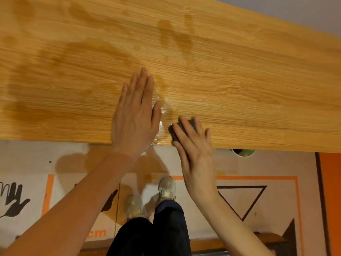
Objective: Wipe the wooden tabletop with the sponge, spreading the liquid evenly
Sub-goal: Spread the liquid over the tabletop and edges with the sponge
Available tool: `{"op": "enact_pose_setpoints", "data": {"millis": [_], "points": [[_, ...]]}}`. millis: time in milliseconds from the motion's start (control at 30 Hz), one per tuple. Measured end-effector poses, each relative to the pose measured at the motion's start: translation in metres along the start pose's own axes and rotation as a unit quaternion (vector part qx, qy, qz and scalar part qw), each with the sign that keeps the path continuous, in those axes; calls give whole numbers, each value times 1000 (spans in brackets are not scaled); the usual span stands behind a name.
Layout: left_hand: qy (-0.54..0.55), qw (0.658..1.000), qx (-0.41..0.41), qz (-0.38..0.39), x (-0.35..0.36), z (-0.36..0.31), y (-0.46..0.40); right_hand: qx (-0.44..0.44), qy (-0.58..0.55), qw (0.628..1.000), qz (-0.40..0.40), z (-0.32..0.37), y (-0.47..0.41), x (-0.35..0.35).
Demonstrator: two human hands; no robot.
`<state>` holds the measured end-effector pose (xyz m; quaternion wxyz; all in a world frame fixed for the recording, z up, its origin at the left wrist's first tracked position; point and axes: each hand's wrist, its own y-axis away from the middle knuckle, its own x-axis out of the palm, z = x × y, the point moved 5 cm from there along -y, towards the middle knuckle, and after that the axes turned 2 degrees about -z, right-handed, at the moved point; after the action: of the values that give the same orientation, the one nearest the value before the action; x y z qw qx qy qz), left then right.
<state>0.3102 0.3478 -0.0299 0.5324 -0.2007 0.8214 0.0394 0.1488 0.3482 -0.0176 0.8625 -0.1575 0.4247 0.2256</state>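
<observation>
Sponge (181,127) sits under flat right hand (193,145); left hand (135,115) lies spread on tabletop (239,80). Press evenly, sweeping toward drier wood (right side looks pale).

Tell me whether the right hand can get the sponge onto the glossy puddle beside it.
Probably yes: the right hand presses the dark grey sponge flat beside the glossy puddle, with bare wood between.

Head camera, steeply downward, close over tabletop (239,80) near edge
</observation>
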Motion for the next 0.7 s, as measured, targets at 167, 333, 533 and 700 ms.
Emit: {"op": "enact_pose_setpoints", "data": {"millis": [167, 333, 533, 700], "points": [[-22, 999, -23, 11, 4, 2, -4, -18, 10, 999, 34, -9, -94, 0], [-20, 999, -30, 13, 4, 1, -4, 37, -33, 999, -22, -8, -94, 2], [1, 1000, -29, -2, 3, 0, -5, -39, -18, 998, 52, 3, -48, 7], [-1, 1000, -24, -15, 3, 2, -4, -1, 15, 999, 40, 1, -126, 19]]}}
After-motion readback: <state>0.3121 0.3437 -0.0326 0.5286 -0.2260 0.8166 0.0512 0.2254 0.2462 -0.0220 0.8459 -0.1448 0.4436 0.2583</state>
